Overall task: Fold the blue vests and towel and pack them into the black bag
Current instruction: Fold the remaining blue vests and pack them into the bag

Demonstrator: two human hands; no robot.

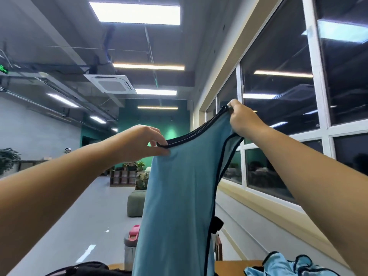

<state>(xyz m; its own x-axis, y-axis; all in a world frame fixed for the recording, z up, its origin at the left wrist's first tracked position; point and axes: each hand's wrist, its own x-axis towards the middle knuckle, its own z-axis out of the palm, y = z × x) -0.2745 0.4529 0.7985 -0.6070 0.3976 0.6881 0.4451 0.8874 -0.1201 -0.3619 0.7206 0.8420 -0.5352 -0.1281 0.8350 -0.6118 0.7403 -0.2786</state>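
Beyond the raised arms, ceiling lights and dark windows are filling the view while a wooden table (235, 264) is showing only at the bottom edge. The person's left hand (142, 141) is pinching one shoulder of a blue vest (179, 196) and the right hand (242, 118) is gripping the other, so it is hanging above the black bag (87, 269). A crumpled blue heap (286, 264) is lying well apart. Risk: the hem is dangling beside a pink-lidded bottle (131, 244) and might be toppling it during lowering.
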